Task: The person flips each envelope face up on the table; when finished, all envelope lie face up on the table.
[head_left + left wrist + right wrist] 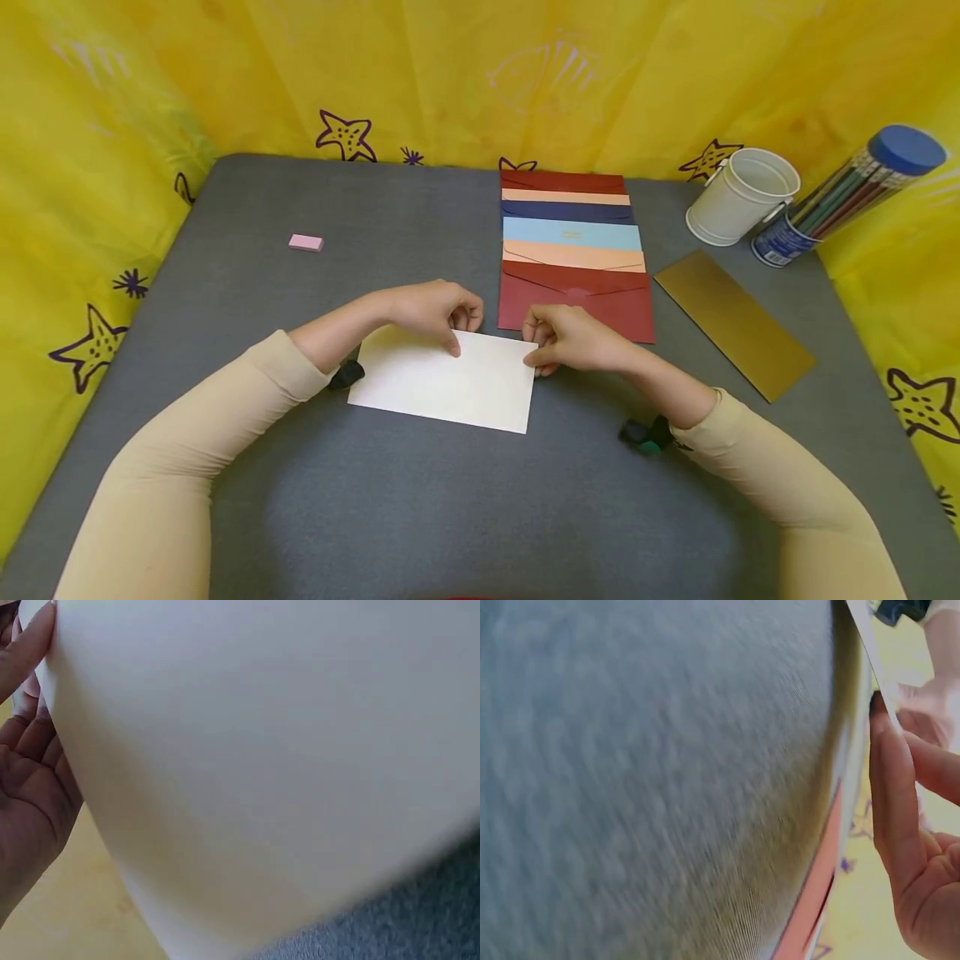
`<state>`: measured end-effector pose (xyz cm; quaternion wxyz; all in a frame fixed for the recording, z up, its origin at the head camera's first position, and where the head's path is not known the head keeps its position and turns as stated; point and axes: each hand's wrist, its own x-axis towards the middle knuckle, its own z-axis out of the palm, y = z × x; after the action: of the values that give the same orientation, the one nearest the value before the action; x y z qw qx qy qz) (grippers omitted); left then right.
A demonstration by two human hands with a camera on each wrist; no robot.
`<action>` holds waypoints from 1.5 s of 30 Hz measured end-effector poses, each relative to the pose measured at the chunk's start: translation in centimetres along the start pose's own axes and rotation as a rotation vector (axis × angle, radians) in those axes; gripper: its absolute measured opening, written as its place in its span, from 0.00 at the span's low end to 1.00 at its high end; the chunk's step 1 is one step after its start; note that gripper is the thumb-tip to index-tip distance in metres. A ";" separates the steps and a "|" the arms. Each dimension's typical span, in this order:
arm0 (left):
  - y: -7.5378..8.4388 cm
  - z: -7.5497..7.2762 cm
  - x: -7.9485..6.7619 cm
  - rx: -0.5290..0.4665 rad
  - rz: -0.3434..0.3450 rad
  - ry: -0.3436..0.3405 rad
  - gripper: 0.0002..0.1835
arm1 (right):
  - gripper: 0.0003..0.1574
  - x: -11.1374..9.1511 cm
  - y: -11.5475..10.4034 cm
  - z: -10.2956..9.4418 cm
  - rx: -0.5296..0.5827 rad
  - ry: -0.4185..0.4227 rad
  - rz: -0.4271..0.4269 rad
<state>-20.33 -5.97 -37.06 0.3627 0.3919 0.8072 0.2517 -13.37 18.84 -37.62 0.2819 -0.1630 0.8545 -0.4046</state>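
Note:
A plain white rectangle of paper (442,379), envelope-sized, is held between both hands over the grey table, tilted in the wrist views. My left hand (435,310) pinches its far long edge, thumb on the near face and fingers behind. At the far right corner my right hand (573,337) pinches it between thumb and curled fingers. Seen from the left wrist, the paper (255,765) fills most of the view. The right wrist view catches the paper (870,652) nearly edge-on between the fingertips.
Just beyond the right hand lies an overlapping row of coloured envelopes (576,304). A gold envelope-shaped piece (735,325) lies to the right. Behind it stand a white bucket (723,208) and a tub of pencils (783,237). A pink eraser (306,242) sits at the back left.

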 end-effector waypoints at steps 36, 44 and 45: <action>-2.3 -2.3 0.5 -0.548 -0.084 0.420 0.09 | 0.12 -6.5 5.8 -11.2 0.248 0.243 0.051; -1.6 -2.4 1.1 -0.568 -0.046 0.626 0.08 | 0.07 -7.3 6.3 -11.5 0.633 0.380 -0.114; -1.5 -2.4 1.2 -0.576 -0.040 0.642 0.08 | 0.07 -7.3 6.3 -11.6 0.687 0.387 -0.142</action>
<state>-23.37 -6.14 -37.07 0.1926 0.1607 0.7834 0.5686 -15.03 33.36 -34.03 0.1250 -0.0386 0.6933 -0.7087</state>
